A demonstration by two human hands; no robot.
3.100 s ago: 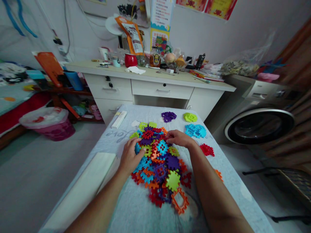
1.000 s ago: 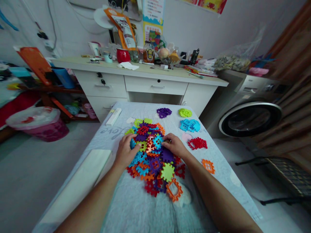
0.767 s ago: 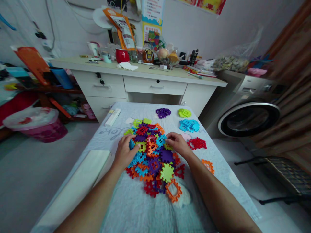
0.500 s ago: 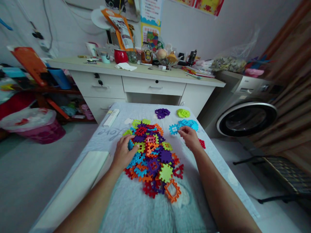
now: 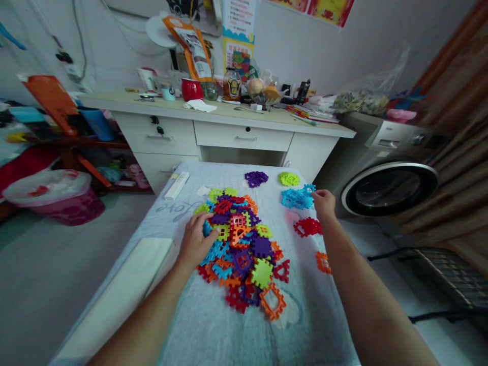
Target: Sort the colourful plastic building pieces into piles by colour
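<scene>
Fig.: cloth [image 5: 213, 325] w/ script [image 5: 183, 207] "Love", centre-left; posters [image 5: 238, 20] at top, text unreadable. L hand [image 5: 195, 243], fingers loosely spread, lies flat on mixed tile heap [image 5: 244, 249], mid-frame. R hand [image 5: 324, 203], fingers curled, touches blue tile [image 5: 309, 188] atop blue pile [image 5: 295, 199], right of centre; pinch or mere touch unclear.

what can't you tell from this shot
Head view only.
Whether the right hand grips a tile at the blue pile: its fingers cover the contact.
Tiles under the left hand in the mixed pile: the palm hides them.
Orange tile: partly behind the right forearm.
Red posters: cut off by the top edge.
</scene>
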